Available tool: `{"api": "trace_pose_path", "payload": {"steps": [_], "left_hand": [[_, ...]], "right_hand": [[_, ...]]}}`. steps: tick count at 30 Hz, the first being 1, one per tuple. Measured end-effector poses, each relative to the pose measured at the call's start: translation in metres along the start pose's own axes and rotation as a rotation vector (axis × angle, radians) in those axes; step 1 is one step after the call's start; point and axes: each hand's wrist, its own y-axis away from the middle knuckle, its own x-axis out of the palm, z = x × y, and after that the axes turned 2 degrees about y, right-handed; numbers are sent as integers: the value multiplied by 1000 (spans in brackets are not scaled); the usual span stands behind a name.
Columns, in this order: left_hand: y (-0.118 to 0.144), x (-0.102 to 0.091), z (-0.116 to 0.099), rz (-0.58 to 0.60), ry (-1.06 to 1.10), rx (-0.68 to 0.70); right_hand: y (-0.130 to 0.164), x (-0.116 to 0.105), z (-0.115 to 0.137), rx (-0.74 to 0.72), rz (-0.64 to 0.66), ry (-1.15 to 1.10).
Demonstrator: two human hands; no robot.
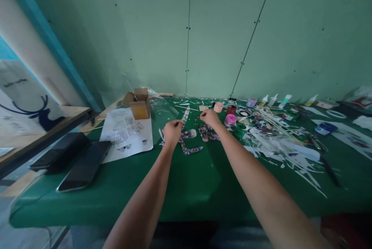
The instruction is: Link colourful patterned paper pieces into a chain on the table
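My left hand (172, 131) is closed in a pinch around the lower part of a patterned strip (186, 114), whose narrow, multicoloured tip points up and away from me. Just to the right, my right hand (210, 118) has its fingertips pressed together above a dark floral-patterned piece (205, 133). Whatever those fingertips hold, if anything, is too small to make out. Between and below the hands lies an angled patterned piece (192, 150) on the green table (186, 187). A short rounded patterned piece (190, 133) lies close to my left hand.
Printed paper (139, 140) and an open cardboard box (140, 105) are at left, near two dark phone-like devices (84, 167). Paint jars (230, 119), thin wooden sticks (276, 122) and heaped paper scraps (279, 148) spread at right. A pale green wall (157, 40) stands behind.
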Motion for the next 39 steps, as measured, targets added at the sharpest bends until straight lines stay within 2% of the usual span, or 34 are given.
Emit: {"api": "trace_pose_path", "payload": {"steps": [4,6,9,12,17,21,26,32,35,39], "left_hand": [[8,0,-12,51,-60,56],[11,1,-15,68,-78,69],[13,3,-15,83,-110,85],[12,5,-14,96,-122,107],[12,6,-13,105,-115,112],[13,7,-14,105,-109,113],[13,9,-14,126,-91,122],[15,14,-14,154,-66,137],[15,17,-14,170,-40,140],[14,20,-13,184,35,118]], "right_hand": [[30,-10,16,138,69,-693],[48,-13,23,173,91,-921],[67,-16,28,189,130,-1074],[75,-17,31,183,138,-1128],[76,-13,34,207,130,-1099],[75,-8,31,205,44,-983],[74,0,27,37,-109,-646],[77,6,26,-214,-184,-274],[76,9,24,-253,-221,-215],[75,10,22,-249,-221,-241]]}}
